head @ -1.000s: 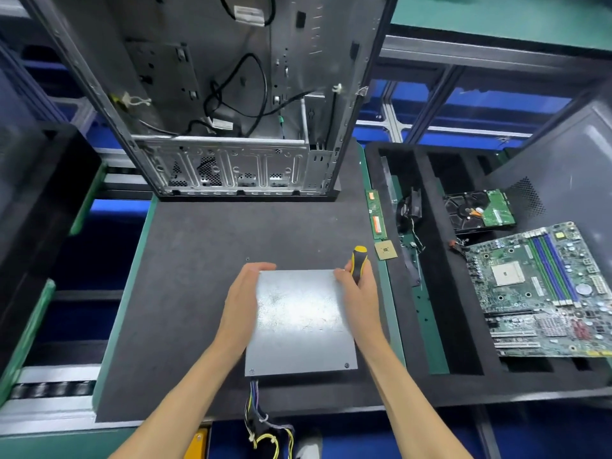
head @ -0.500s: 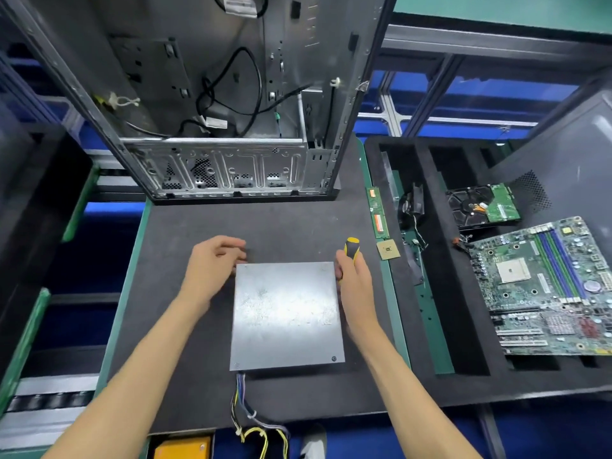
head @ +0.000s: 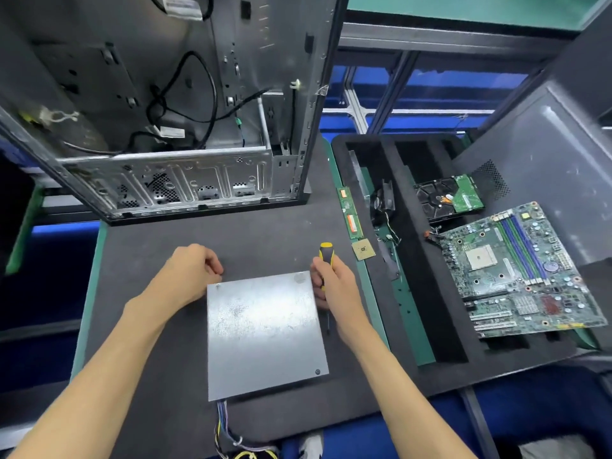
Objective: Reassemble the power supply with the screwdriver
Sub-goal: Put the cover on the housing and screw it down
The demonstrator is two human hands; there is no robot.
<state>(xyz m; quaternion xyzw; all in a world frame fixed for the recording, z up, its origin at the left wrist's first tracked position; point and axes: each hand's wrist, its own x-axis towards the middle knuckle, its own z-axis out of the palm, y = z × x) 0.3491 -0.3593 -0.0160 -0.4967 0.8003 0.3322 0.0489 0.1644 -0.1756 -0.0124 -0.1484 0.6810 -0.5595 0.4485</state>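
right fingers (head: 318,276) grip one screwdriver (head: 326,256) beside one power supply (head: 265,332).

Power supply (head: 265,332) lies flat on the grey mat (head: 149,253), centre frame, wires (head: 228,435) trailing off its lower edge. Left hand (head: 192,273) curled at its upper-left corner. Right hand (head: 334,286) grips the screwdriver (head: 326,256) upright, tip down by its right edge. Open computer case (head: 185,127) upper left, motherboard (head: 516,273) right.
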